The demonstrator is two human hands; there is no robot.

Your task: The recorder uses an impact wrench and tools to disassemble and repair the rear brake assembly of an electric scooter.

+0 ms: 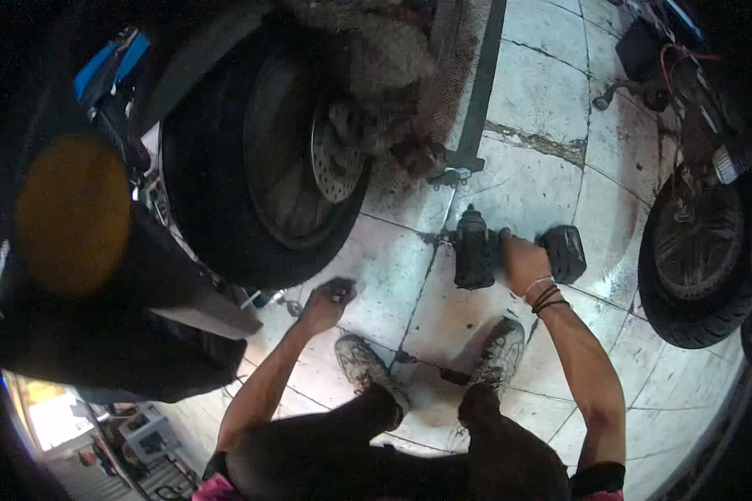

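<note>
My right hand [525, 263] is wrapped round the handle of a dark cordless impact wrench [474, 255]. Its nose points away from me, and its block-shaped battery [564, 253] sticks out to the right of my hand. On the left, my left hand [327, 306] is closed on a small dark piece with a shiny metal spot, too small to name. That hand is just in front of a large motorcycle wheel [226, 159], whose drilled brake disc [334, 159] faces right. The wrench is apart from the wheel.
A ridged metal ramp or lift plate [443, 108] runs along the wheel's far right side. Another motorcycle's wheel [698, 250] stands at the right. My shoes [497, 355] rest on cracked white floor tiles [535, 92]. A grey crate [149, 432] sits at the lower left.
</note>
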